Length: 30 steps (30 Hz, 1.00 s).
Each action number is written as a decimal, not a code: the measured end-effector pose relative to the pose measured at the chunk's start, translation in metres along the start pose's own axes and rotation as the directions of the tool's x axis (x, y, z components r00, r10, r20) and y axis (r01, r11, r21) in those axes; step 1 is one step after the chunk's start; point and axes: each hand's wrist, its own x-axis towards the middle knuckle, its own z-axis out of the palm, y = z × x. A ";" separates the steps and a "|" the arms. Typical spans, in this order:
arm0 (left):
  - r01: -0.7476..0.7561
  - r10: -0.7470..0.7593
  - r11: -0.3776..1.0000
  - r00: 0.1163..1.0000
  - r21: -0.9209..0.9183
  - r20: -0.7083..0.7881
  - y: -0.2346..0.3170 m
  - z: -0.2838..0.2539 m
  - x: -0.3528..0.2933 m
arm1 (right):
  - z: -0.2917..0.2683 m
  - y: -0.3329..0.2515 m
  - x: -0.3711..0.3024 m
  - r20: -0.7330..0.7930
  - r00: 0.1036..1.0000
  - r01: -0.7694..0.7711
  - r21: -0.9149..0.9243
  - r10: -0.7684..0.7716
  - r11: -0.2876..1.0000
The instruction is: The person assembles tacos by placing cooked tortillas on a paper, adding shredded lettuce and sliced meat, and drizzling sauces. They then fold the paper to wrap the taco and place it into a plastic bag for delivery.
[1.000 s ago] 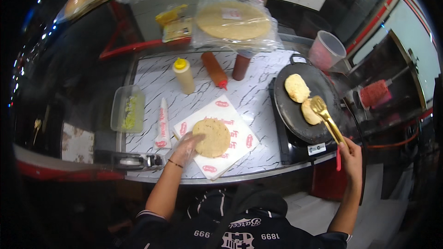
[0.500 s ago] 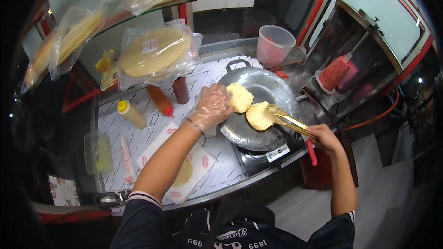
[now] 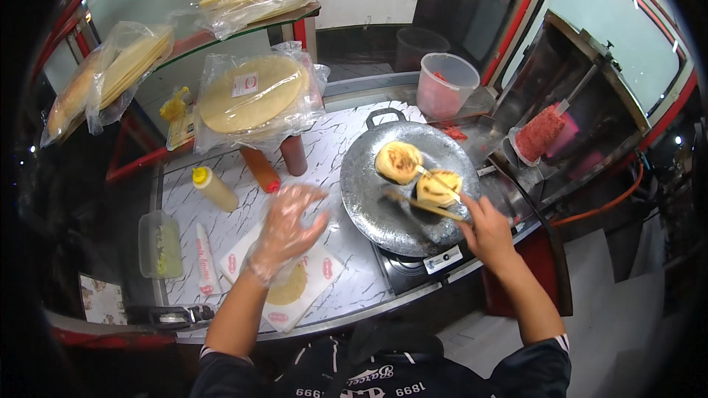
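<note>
My left hand (image 3: pixel 286 230), in a clear plastic glove, hovers with fingers spread above a flat round bread (image 3: pixel 289 289) lying on white printed paper (image 3: pixel 324 273). It holds nothing. My right hand (image 3: pixel 485 230) grips yellow tongs (image 3: pixel 428 203) that clamp one browned bun (image 3: pixel 439 187) on the round metal griddle (image 3: pixel 383 203). A second browned bun (image 3: pixel 398 161) lies just beside it on the griddle.
A yellow squeeze bottle (image 3: pixel 214 188), an orange-red one (image 3: pixel 261 169) and a dark red one (image 3: pixel 294 155) stand at the back. Bagged flatbreads (image 3: pixel 254 92) lean behind them. A plastic tub (image 3: pixel 448 85), a lidded green-filled box (image 3: pixel 159 245) and a stove (image 3: pixel 424 262) surround the marble-patterned counter (image 3: pixel 346 287).
My left hand pulled back from the bun on the griddle to above the flat bread on the paper. The tongs stay on the nearer bun, which sits slightly further right.
</note>
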 end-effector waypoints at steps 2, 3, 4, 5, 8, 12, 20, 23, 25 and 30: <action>0.004 -0.004 0.999 1.000 -0.032 0.002 0.001 -0.017 -0.027 | -0.020 -0.016 -0.023 0.051 0.999 0.001 0.065 -0.004 0.998; 0.034 -0.033 0.998 0.999 -0.060 0.006 0.000 -0.026 -0.043 | -0.031 -0.023 -0.031 0.068 0.995 -0.075 0.100 0.068 0.992; 0.147 -0.146 0.984 0.989 -0.097 0.013 -0.006 -0.034 -0.061 | -0.032 -0.022 -0.037 -0.001 0.991 -0.135 0.169 0.137 0.976; 0.258 -0.256 0.956 0.966 -0.139 0.032 -0.013 -0.040 -0.078 | -0.035 -0.018 -0.044 -0.061 0.975 -0.196 0.236 0.216 0.952; 0.495 -0.493 0.862 0.869 -0.109 0.048 -0.048 -0.051 -0.124 | -0.029 0.002 -0.071 -0.119 0.942 -0.285 0.207 0.313 0.936; 0.700 -0.699 0.713 0.707 0.032 0.109 -0.057 -0.059 -0.165 | -0.017 -0.010 -0.076 -0.167 0.908 -0.322 0.308 0.384 0.895; 0.537 -0.555 0.824 0.829 0.180 0.067 -0.088 -0.013 -0.218 | 0.009 -0.004 -0.079 -0.135 0.927 -0.290 0.333 0.350 0.897; 0.624 -0.626 0.769 0.779 0.137 -0.033 -0.083 -0.053 -0.202 | 0.008 -0.010 -0.078 0.022 0.924 -0.374 0.255 0.382 0.891; 0.707 -0.698 0.703 0.706 0.077 -0.118 -0.081 -0.101 -0.189 | 0.007 -0.014 -0.081 -0.062 0.930 -0.323 0.329 0.362 0.887; 0.856 -0.829 0.459 0.509 0.237 -0.233 -0.188 -0.225 -0.206 | -0.005 -0.038 -0.099 -0.143 0.904 -0.333 0.359 0.404 0.872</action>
